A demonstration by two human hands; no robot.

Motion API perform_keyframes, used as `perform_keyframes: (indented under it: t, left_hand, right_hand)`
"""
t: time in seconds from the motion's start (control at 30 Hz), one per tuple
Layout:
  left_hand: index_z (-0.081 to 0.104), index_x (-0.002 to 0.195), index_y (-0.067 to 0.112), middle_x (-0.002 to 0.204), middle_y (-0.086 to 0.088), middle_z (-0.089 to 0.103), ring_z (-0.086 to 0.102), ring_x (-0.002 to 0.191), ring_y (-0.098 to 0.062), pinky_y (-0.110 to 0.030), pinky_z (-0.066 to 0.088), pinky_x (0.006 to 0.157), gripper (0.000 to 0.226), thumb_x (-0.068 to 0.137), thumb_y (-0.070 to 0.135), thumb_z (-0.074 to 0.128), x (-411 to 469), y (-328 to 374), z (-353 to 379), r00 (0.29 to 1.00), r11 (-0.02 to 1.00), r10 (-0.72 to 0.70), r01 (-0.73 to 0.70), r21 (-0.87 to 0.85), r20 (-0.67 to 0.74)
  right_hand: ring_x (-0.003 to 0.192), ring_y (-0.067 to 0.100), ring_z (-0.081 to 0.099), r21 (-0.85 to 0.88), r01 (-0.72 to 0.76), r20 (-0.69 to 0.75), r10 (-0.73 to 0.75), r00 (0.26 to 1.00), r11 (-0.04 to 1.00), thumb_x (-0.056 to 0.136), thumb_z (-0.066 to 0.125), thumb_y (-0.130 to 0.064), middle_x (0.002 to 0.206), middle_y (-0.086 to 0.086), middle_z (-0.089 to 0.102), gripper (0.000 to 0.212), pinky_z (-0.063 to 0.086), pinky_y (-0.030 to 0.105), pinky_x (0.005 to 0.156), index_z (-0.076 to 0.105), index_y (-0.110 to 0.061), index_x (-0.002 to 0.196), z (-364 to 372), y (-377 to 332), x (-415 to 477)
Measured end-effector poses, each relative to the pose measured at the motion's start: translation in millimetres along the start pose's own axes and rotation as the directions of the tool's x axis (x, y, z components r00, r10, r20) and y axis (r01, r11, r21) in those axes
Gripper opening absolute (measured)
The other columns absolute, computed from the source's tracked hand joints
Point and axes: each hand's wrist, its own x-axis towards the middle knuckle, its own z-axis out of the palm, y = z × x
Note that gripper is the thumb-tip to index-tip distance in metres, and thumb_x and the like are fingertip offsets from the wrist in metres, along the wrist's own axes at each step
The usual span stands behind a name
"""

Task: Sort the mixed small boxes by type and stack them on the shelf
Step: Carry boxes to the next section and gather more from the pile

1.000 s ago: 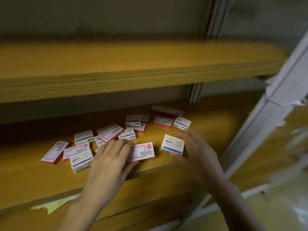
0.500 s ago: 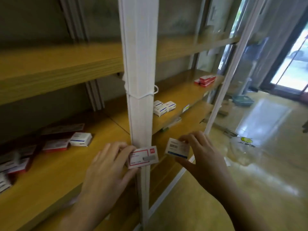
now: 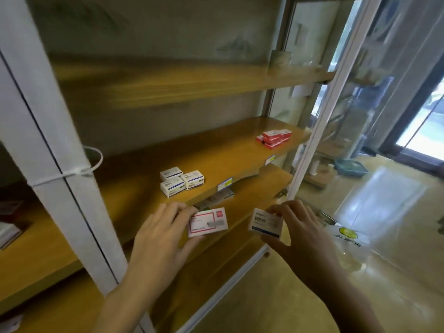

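My left hand (image 3: pixel 161 239) grips a red-and-white box (image 3: pixel 208 221) in the air in front of the wooden shelf (image 3: pixel 134 186). My right hand (image 3: pixel 300 229) pinches a white box with a blue edge (image 3: pixel 265 222) beside it. On the shelf board stand three white-and-blue boxes (image 3: pixel 181 180) grouped near the front edge. Farther right on the same board is a stack of red boxes (image 3: pixel 274 138).
A white upright post (image 3: pixel 60 164) with a cable tie (image 3: pixel 86 168) stands at the left. A second white post (image 3: pixel 319 126) closes the shelf on the right. Lower board with price labels (image 3: pixel 225 185) below. A teal basket (image 3: pixel 350 167) and a plastic bag (image 3: pixel 348 233) lie on the glossy floor.
I have turned right, away from the mixed pile, carrying both boxes. The white post now lies to the left and both sorted groups are nearer.
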Motion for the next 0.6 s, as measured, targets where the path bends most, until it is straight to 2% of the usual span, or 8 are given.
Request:
perform_keyframes:
  t: [0.13,0.2,0.3,0.47,0.6]
  left_hand:
    - [0.063,0.107,0.009,0.102,-0.009,0.064,0.060,0.090,-0.025,-0.034,0.052,0.067,0.048,0.065,0.029,0.078,29,-7,10,0.997,0.996,-0.067,0.069,0.055,-0.038]
    - [0.063,0.108,0.008,0.103,-0.010,0.063,0.060,0.091,-0.026,-0.034,0.052,0.067,0.048,0.066,0.029,0.077,42,-14,14,0.993,0.990,-0.104,0.108,0.087,-0.053]
    - [0.063,0.106,0.008,0.102,-0.011,0.064,0.061,0.089,-0.026,-0.033,0.051,0.064,0.049,0.064,0.027,0.079,59,-28,20,0.984,0.974,-0.166,0.174,0.143,-0.069]
    - [0.060,0.110,0.012,0.108,-0.006,0.060,0.057,0.097,-0.023,-0.032,0.050,0.070,0.047,0.068,0.026,0.076,83,-49,22,0.943,0.932,-0.310,0.327,0.160,-0.124]
    - [0.059,0.112,0.015,0.111,-0.003,0.056,0.054,0.101,-0.022,-0.033,0.048,0.077,0.044,0.071,0.024,0.073,93,-57,22,0.900,0.893,-0.396,0.424,0.153,-0.181]
  right_hand:
    - [0.112,0.007,0.036,0.034,0.055,0.043,-0.057,0.997,0.998,0.079,0.060,-0.044,0.125,-0.010,0.037,0.053,0.035,0.011,0.074,0.040,-0.029,0.125,11,20,44]
    - [0.109,0.006,0.034,0.074,0.090,0.060,-0.094,0.994,0.993,0.079,0.059,-0.043,0.124,-0.008,0.037,0.053,0.041,0.017,0.079,0.040,-0.028,0.126,22,25,69]
    - [0.107,0.000,0.028,0.131,0.173,0.085,-0.185,0.979,0.976,0.080,0.059,-0.045,0.123,-0.010,0.036,0.051,0.038,0.015,0.079,0.039,-0.031,0.125,42,26,111]
    - [0.108,0.001,0.036,0.266,0.330,0.108,-0.368,0.924,0.906,0.080,0.062,-0.041,0.122,-0.009,0.039,0.052,0.039,0.014,0.077,0.041,-0.029,0.126,70,8,183]
    - [0.109,0.005,0.035,0.291,0.459,0.135,-0.511,0.849,0.840,0.082,0.060,-0.040,0.122,-0.008,0.039,0.050,0.041,0.022,0.090,0.042,-0.028,0.126,88,-14,228]
